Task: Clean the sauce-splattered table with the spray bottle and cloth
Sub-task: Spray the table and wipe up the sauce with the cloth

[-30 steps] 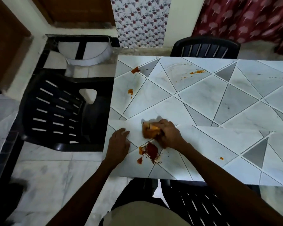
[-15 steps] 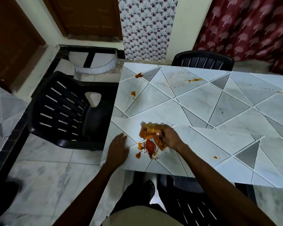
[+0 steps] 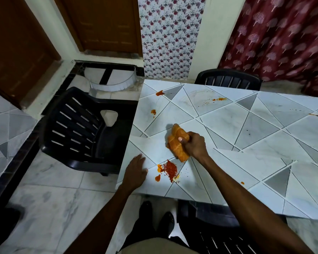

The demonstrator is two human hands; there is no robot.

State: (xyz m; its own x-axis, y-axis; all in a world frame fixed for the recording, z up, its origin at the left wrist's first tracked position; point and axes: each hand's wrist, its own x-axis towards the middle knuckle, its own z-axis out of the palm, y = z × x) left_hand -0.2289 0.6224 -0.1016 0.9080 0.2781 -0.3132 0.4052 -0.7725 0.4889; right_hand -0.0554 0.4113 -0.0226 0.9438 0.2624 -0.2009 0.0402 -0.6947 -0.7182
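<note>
Head view: right hand (image 3: 194,146) clutches orange cloth (image 3: 177,143) in curled fingers, left hand (image 3: 136,171) rests straight-fingered on table (image 3: 250,129).

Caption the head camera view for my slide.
Right hand grips an orange cloth beside a red sauce splatter; left hand rests flat on the table.

left grip (image 3: 136,170): flat, palm down | right grip (image 3: 195,145): curled round cloth (image 3: 176,142), arm outstretched

no readable text, labels, brands or numbers anywhere
</note>
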